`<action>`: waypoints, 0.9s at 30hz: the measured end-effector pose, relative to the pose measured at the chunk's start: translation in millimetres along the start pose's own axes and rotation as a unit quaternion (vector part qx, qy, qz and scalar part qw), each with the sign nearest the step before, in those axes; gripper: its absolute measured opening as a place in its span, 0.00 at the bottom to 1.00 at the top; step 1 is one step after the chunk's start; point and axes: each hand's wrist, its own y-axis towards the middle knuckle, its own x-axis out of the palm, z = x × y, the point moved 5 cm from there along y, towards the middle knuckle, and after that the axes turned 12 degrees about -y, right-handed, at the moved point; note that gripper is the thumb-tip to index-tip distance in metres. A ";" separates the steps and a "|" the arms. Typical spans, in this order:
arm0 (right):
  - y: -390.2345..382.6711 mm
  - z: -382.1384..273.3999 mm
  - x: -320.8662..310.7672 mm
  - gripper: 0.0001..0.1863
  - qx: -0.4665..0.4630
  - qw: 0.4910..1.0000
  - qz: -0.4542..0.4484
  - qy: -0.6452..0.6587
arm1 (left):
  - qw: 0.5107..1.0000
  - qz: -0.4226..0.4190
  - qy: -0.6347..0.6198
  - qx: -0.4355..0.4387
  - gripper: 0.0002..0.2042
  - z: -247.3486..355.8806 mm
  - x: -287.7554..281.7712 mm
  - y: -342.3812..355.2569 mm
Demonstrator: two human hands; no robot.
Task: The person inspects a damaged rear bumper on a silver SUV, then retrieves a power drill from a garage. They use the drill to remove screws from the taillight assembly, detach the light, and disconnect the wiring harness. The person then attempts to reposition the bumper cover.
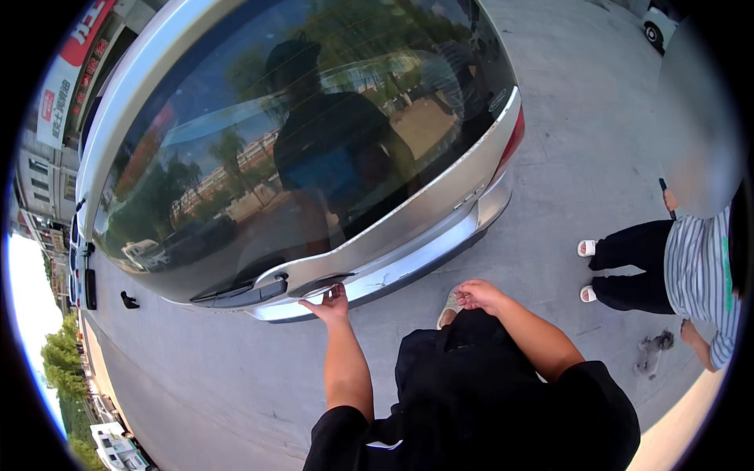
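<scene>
A silver car's closed tailgate [408, 208] rises in front of me, with a large dark rear window [212, 212] that mirrors trees, buildings and a figure. My left hand [328, 303] reaches up to the tailgate handle [326, 281], just above the bumper. Its fingers hook at the recess under the handle, and the thumb stretches out to the left. In front of my dark clothes hangs my right hand [481, 295], fingers curled in and nothing visible in them. It is apart from the car.
A rear wiper [236, 294] lies along the window's lower edge. The silver bumper [393, 276] juts out below. On the right stands a person in a striped shirt [703, 259], holding a dark object, with a small grey dog [653, 352] close by. A black dog [129, 300] is far left.
</scene>
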 end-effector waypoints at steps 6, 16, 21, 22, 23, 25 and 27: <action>-20.5 35.9 -0.9 0.13 0.004 0.991 0.118 0.069 | 0.998 0.057 0.019 -0.003 0.54 6.2 -9.5 39.9; -88.9 160.7 46.3 0.12 0.017 0.932 0.265 0.248 | 0.997 -0.013 0.039 -0.059 0.55 5.0 -1.1 66.4; -104.9 213.5 82.2 0.12 0.040 0.917 0.270 0.291 | 0.998 0.026 0.036 -0.053 0.54 3.1 -4.2 78.0; -107.3 218.1 84.0 0.12 0.041 0.916 0.268 0.297 | 0.995 0.042 0.036 -0.086 0.54 1.2 -5.2 76.0; -109.2 219.8 85.5 0.12 0.038 0.915 0.266 0.301 | 0.995 0.037 0.054 -0.081 0.53 0.4 -4.4 72.8; -112.0 218.4 85.2 0.12 0.034 0.918 0.262 0.297 | 0.991 0.005 0.117 -0.072 0.51 0.7 -0.8 62.6; -110.6 210.2 78.4 0.12 0.031 0.925 0.264 0.273 | 0.988 -0.027 0.141 -0.048 0.51 -0.3 1.6 51.7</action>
